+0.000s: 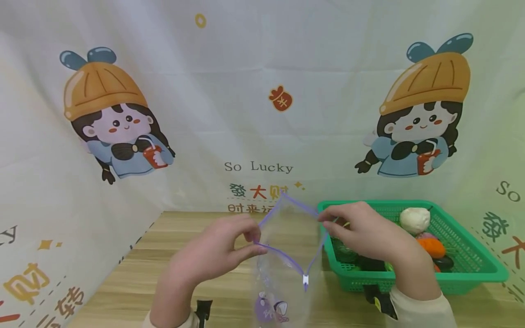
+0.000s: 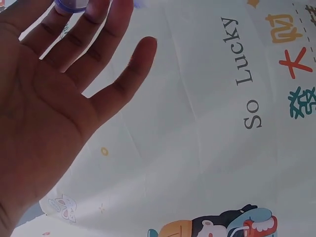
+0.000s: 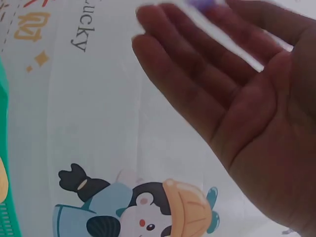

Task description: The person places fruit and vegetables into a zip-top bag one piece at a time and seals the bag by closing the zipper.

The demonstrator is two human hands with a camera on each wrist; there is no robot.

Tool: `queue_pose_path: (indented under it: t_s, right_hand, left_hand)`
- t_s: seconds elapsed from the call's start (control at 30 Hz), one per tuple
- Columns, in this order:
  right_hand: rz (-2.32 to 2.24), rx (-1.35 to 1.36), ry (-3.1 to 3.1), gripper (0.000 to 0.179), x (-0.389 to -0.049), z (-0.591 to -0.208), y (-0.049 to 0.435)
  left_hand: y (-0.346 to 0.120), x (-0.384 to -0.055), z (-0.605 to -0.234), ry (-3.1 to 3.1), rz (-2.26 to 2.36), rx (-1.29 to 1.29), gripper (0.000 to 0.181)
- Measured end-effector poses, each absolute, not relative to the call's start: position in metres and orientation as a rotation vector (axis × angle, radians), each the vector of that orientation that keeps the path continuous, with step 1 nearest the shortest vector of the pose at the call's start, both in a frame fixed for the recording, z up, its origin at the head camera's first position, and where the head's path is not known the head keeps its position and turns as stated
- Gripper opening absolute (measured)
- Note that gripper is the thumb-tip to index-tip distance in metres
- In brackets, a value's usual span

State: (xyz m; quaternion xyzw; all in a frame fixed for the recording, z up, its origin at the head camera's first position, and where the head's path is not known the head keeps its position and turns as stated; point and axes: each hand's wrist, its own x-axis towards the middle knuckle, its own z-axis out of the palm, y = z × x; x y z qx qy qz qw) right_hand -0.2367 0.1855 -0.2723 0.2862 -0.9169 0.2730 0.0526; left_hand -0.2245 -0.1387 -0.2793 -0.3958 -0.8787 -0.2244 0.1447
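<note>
A clear zipper bag [image 1: 287,291] with a purple rim and a white slider [image 1: 305,279] stands upright in the head view, its mouth spread into a diamond shape. My left hand [image 1: 217,248] pinches the left side of the rim between thumb and fingers. On the opposite side, my right hand [image 1: 365,232] pinches the rim near the basket. Both wrist views show mainly the palms, the left hand [image 2: 64,103] and the right hand [image 3: 242,98], with only a bit of purple at the top. The bag's lower end runs out of the head view.
To the right, a green plastic basket [image 1: 463,277] holds a white round vegetable [image 1: 415,220], an orange carrot-like piece [image 1: 432,247] and several dark items, partly behind my right arm. The wooden tabletop [image 1: 143,269] meets a printed cloth [image 1: 262,132] at the back and sides.
</note>
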Motion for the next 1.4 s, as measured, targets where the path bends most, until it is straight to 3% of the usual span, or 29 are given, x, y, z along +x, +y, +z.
queue_pose_path:
  t_s: [0.2,0.57,0.9,1.07,1.4]
  right_hand:
    - [0.907,0.828,-2.821,0.035,-0.235,-0.27,0.205]
    - [0.774,0.356,-3.116,0.044,-0.251,-0.294,0.285]
    - [1.306,0.22,-3.2,0.061,-0.258,-0.319,0.322]
    - [1.257,0.215,-3.21,0.054,-0.266,-0.326,0.32]
    - [1.16,0.227,-3.175,0.035,-0.27,-0.327,0.323]
  left_hand:
    - [-0.136,-0.229,-0.281,-2.477,-0.668,-1.179,0.019]
    - [-0.136,-0.24,-0.286,-2.433,-0.735,-1.18,0.011]
    - [-0.132,-0.253,-0.295,-2.338,-0.973,-0.994,0.013]
    - [-0.128,-0.256,-0.299,-2.346,-1.051,-0.848,0.012]
    - [-0.125,-0.257,-0.301,-2.324,-1.051,-0.889,0.015]
